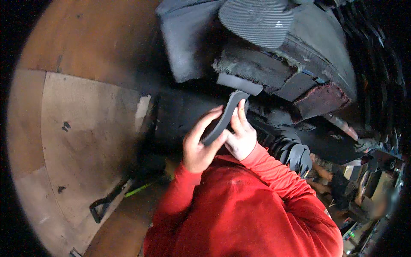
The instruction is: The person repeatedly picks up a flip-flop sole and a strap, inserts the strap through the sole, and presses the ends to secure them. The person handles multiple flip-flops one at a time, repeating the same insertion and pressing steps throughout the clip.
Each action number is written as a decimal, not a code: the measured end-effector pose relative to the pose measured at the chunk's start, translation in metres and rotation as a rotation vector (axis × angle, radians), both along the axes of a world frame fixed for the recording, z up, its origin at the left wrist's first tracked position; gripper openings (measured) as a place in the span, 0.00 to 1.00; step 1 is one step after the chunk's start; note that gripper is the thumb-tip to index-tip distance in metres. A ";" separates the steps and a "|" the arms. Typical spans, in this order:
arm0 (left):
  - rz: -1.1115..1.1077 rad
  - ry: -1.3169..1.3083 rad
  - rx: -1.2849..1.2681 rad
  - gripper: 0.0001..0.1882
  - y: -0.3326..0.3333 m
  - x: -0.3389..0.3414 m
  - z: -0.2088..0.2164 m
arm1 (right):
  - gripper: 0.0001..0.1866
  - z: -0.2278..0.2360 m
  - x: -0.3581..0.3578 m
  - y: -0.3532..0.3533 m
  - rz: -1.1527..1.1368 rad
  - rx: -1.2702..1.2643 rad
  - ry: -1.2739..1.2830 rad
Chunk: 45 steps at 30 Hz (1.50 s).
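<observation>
Both hands hold a dark grey shoe sole (226, 118), tilted on its edge so that its curved side faces up. My left hand (199, 147) grips its left side, with the thumb near the lower end. My right hand (242, 137) holds it from the right, fingers stretched up along its side. The sole's upper end is right by a smooth light grey curved piece (239, 83); whether they touch I cannot tell. Just beyond is a dark pad (257, 64) with frayed edges.
A ribbed grey sole (257, 21) lies on the dark padded block at the top. Beside it hangs a grey sheet-like piece (188, 43). A stack of dark soles (295, 156) stands right of my forearm. Pale boards (85, 145) and a black handle (100, 209) are at left. Another person's arm (321, 173) shows at right.
</observation>
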<state>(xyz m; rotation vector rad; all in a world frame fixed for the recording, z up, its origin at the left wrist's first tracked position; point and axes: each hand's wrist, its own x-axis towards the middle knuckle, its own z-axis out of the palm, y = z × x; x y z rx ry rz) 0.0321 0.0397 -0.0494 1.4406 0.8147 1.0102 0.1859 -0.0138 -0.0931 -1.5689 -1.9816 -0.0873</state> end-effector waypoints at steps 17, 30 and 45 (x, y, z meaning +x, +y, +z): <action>-0.119 0.719 -0.140 0.19 0.049 0.064 0.008 | 0.37 -0.033 0.009 0.008 0.007 -0.239 0.658; 0.106 0.307 0.038 0.24 -0.016 0.016 -0.006 | 0.15 -0.025 0.018 0.004 0.133 0.051 0.217; 0.061 0.534 0.313 0.29 -0.013 -0.006 0.050 | 0.26 -0.100 0.029 0.065 0.619 -0.783 2.442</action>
